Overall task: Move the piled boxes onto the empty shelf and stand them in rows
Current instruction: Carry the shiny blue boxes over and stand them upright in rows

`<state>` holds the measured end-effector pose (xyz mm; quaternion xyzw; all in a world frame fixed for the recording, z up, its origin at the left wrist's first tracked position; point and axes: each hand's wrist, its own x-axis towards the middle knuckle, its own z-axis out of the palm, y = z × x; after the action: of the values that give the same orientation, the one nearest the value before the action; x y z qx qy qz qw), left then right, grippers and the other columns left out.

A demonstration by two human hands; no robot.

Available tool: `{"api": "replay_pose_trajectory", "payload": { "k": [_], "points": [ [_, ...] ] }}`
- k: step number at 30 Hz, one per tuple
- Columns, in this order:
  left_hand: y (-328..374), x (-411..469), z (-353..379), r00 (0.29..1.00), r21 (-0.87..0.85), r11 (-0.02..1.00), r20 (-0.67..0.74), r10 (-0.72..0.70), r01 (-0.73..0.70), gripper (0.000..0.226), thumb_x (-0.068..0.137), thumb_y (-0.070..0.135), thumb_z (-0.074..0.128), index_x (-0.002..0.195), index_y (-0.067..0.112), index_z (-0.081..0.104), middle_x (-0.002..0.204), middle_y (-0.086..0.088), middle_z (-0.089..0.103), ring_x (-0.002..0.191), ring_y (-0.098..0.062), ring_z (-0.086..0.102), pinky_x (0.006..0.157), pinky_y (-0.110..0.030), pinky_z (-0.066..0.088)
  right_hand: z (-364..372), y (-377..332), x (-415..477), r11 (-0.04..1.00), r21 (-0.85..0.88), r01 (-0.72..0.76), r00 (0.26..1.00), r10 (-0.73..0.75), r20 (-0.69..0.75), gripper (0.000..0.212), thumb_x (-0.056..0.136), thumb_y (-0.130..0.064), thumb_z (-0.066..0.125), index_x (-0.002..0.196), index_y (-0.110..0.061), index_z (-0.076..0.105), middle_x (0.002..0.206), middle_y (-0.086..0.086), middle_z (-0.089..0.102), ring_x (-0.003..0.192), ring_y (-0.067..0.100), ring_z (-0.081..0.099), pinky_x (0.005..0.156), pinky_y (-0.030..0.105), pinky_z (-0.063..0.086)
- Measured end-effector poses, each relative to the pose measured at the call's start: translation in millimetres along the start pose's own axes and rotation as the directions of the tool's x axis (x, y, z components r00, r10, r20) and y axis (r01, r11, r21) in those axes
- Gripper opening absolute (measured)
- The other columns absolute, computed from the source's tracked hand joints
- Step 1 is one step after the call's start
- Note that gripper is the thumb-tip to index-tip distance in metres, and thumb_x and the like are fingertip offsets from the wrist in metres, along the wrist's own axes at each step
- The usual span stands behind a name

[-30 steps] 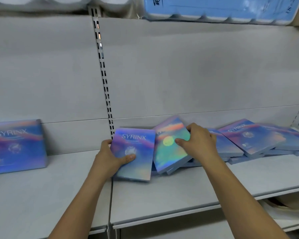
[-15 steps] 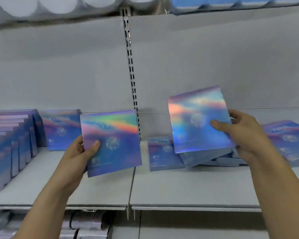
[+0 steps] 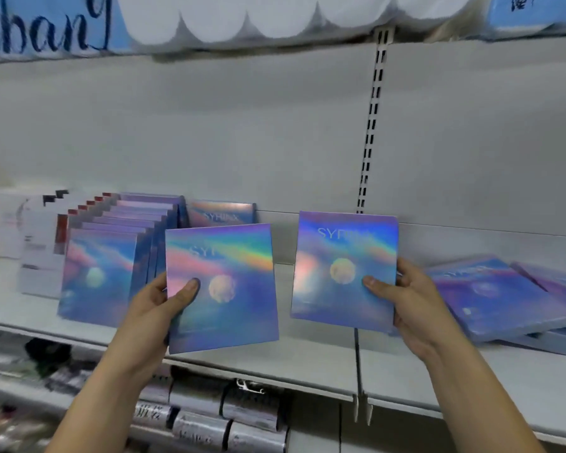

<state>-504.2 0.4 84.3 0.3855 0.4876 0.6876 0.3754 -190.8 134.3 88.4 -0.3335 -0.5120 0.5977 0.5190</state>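
One box is gripped by the left hand, a second box by the right hand, side by side and apart at frame centre, before the shelf. A standing row is noted left, a flat pile right.

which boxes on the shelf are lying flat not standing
The pile at the right end, beside the right hand; the row on the left stands upright.
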Motion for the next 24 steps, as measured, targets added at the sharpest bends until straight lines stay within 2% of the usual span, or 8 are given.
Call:
{"api": "replay_pose_trajectory", "payload": {
  "k": [2,8,11,13,16,19,22,24],
  "points": [
    [-1,6,-25,1.0,-0.012,1.0,-0.001,-0.007,0.007,0.059,0.053,0.038,0.087,0.105,0.013,0.075,0.109,-0.01,0.078,0.086,-0.017,0.078,0.066,-0.025,0.061,33,15,4,1.0,0.018,0.008,1.0,-0.008,-0.006,0.045,0.073,-0.007,0.076,0.117,-0.011,0.068,0.108,0.007,0.078,0.088,0.02,0.076,0.068,0.03,0.062],
    [0,23,-89,0.997,-0.069,0.996,0.07,-0.046,0.051,0.09,0.039,0.06,0.096,0.114,0.017,0.074,0.115,-0.01,0.077,0.102,-0.026,0.076,0.074,-0.028,0.061,125,63,19,0.999,-0.017,-0.038,0.998,0.037,-0.046,0.033,0.091,-0.002,0.067,0.123,-0.01,0.067,0.114,0.009,0.077,0.097,0.026,0.075,0.081,0.039,0.062],
    [1,28,-112,0.99,-0.084,0.993,0.123,-0.072,0.083,0.076,0.048,0.053,0.096,0.112,0.016,0.075,0.115,-0.01,0.077,0.104,-0.027,0.075,0.077,-0.03,0.062,157,81,32,0.997,-0.068,-0.039,0.997,0.034,-0.075,0.033,0.091,0.0,0.068,0.122,-0.012,0.067,0.114,0.009,0.077,0.102,0.031,0.073,0.091,0.047,0.059],
    [-1,30,-121,0.982,-0.107,0.987,0.156,-0.105,0.122,0.047,0.069,0.035,0.086,0.111,0.014,0.076,0.114,-0.01,0.077,0.104,-0.028,0.075,0.081,-0.033,0.063,173,92,42,0.991,-0.127,-0.035,0.994,0.021,-0.11,0.032,0.09,0.0,0.07,0.119,-0.013,0.068,0.111,0.008,0.078,0.103,0.032,0.073,0.093,0.049,0.058],
    [-1,29,-127,0.971,-0.105,0.978,0.179,-0.161,0.181,0.036,0.08,0.012,0.067,0.116,0.007,0.071,0.112,-0.016,0.077,0.101,-0.03,0.075,0.086,-0.039,0.061,197,108,58,0.98,-0.195,-0.041,0.987,0.01,-0.158,0.033,0.087,0.002,0.073,0.117,-0.01,0.067,0.109,0.012,0.078,0.097,0.028,0.075,0.084,0.044,0.062],
    [-6,27,-130,0.967,-0.135,0.972,0.198,-0.163,0.192,0.04,0.076,0.013,0.074,0.114,0.004,0.071,0.112,-0.022,0.076,0.095,-0.029,0.076,0.084,-0.039,0.062,217,111,73,0.984,-0.172,-0.05,0.988,0.023,-0.154,0.043,0.075,-0.005,0.084,0.115,-0.007,0.069,0.106,0.017,0.077,0.089,0.034,0.074,0.067,0.039,0.061],
    [-12,26,-137,0.963,-0.177,0.964,0.221,-0.158,0.198,0.053,0.063,0.025,0.091,0.11,0.006,0.075,0.114,-0.022,0.075,0.097,-0.028,0.075,0.085,-0.04,0.062,227,106,87,0.984,-0.16,-0.082,0.991,0.063,-0.119,0.054,0.062,-0.029,0.08,0.111,-0.011,0.067,0.102,0.015,0.073,0.083,0.028,0.069,0.072,0.035,0.055],
    [-13,26,-141,0.965,-0.19,0.962,0.211,-0.155,0.196,0.043,0.069,0.014,0.079,0.11,0.004,0.074,0.112,-0.021,0.076,0.096,-0.028,0.075,0.087,-0.042,0.061,231,107,98,0.977,-0.208,-0.038,0.994,0.015,-0.112,0.047,0.074,-0.018,0.084,0.116,-0.008,0.065,0.11,0.016,0.074,0.089,0.03,0.071,0.071,0.036,0.057]
  ]
}}
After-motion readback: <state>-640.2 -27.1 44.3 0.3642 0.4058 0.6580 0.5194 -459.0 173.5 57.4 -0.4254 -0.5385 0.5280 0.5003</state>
